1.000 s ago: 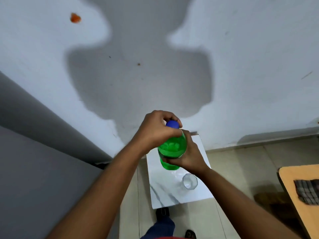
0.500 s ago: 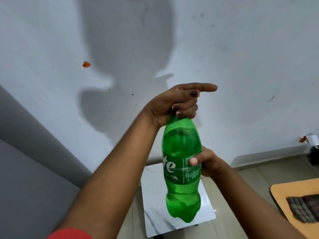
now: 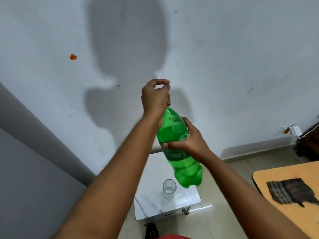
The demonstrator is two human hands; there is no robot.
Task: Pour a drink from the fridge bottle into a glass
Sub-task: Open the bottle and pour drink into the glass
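A green plastic bottle [image 3: 179, 147] hangs in the air in front of the wall, tilted with its top away from me. My right hand [image 3: 188, 140] wraps around its middle at the label. My left hand [image 3: 155, 99] is closed over the bottle's top, hiding the cap and neck. Below, an empty clear glass [image 3: 169, 186] stands upright on a small white marble-patterned table [image 3: 188, 199], just left of the bottle's base.
A grey fridge side [image 3: 25, 169] fills the left. An orange table [image 3: 293, 183] with a dark checked cloth [image 3: 290, 190] stands at the right. A white wall is ahead, tiled floor below, and a white plug [image 3: 295, 131] sits on the wall at right.
The bottle has tilted and dropped a little lower over the table. My left hand has curled fully over the cap, its forefinger no longer stretched out. The glass has come into view.
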